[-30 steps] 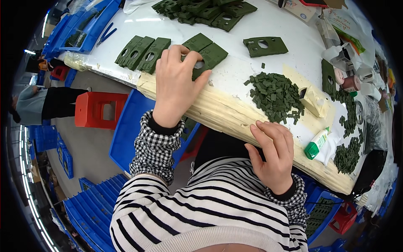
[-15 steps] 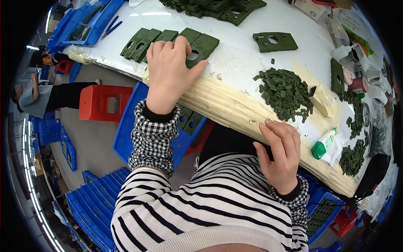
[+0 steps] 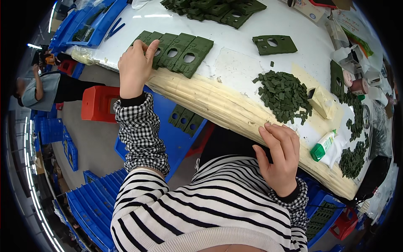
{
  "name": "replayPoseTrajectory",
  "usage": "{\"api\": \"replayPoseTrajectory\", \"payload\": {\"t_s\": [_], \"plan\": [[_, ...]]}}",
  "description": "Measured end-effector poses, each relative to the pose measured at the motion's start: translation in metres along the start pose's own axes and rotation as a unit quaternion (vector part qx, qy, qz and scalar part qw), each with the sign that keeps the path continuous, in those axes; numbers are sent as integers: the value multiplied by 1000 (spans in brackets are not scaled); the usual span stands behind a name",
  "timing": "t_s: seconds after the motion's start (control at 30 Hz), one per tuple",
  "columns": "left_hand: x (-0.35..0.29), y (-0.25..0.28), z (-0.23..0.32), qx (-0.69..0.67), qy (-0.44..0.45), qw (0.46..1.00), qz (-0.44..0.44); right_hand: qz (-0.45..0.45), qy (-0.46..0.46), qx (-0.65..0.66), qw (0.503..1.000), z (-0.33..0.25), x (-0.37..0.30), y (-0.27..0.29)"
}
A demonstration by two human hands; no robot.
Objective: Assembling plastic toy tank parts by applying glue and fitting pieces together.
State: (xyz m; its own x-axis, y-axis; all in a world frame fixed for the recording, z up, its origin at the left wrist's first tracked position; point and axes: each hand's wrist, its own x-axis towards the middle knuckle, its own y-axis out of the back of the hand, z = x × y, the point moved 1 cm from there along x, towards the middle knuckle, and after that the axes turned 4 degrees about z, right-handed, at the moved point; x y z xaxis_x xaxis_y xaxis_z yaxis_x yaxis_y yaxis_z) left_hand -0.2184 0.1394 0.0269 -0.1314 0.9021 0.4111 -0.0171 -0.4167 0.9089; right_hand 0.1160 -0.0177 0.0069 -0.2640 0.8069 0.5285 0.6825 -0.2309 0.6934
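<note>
A row of dark green moulded plastic plates with round holes lies overlapping near the table's left front edge. My left hand is at the row's left end, thumb apart from the bent fingers, touching the leftmost plates and partly hiding them. My right hand is open at the padded front edge, fingers loosely spread and holding nothing. Just beyond it lies a heap of small green plastic pieces. A single green plate lies apart, farther back.
A green-and-white bottle and a cream-coloured block lie right of the heap. More green plates are piled at the back. Blue crates and a red stool stand below on the left. Another person is beyond.
My left hand has moved left, from over the row's middle to its left end. The plates have shifted closer together, their right end a little left and nearer. My right hand has stayed.
</note>
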Motion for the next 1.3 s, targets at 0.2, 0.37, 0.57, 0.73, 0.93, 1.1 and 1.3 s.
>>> {"api": "replayPoseTrajectory", "payload": {"t_s": [0.2, 0.37, 0.57, 0.73, 0.93, 1.1, 1.3], "plan": [[-3, -5, 19, -4, -76, 995, -60, 3, 3, 3, 1000, -1, -1, 0], [-5, -3, 39, 116, -37, 985, -126, 6, 8, 4, 1000, 0, -4, 4], [8, 8, 47, 108, -44, 961, -252, 19, 10, 4, 1000, 2, -10, 11], [25, 3, 38, 35, -66, 952, -296, 25, 26, 23, 999, 4, -14, 18], [32, -1, 36, 25, -63, 948, -312, 32, 27, 38, 998, 9, -22, 27], [34, -8, 33, -13, -45, 952, -302, 47, 27, 46, 998, 12, -28, 31], [32, -6, 38, 8, -28, 948, -318, 53, 26, 44, 997, 15, -32, 35]]}}
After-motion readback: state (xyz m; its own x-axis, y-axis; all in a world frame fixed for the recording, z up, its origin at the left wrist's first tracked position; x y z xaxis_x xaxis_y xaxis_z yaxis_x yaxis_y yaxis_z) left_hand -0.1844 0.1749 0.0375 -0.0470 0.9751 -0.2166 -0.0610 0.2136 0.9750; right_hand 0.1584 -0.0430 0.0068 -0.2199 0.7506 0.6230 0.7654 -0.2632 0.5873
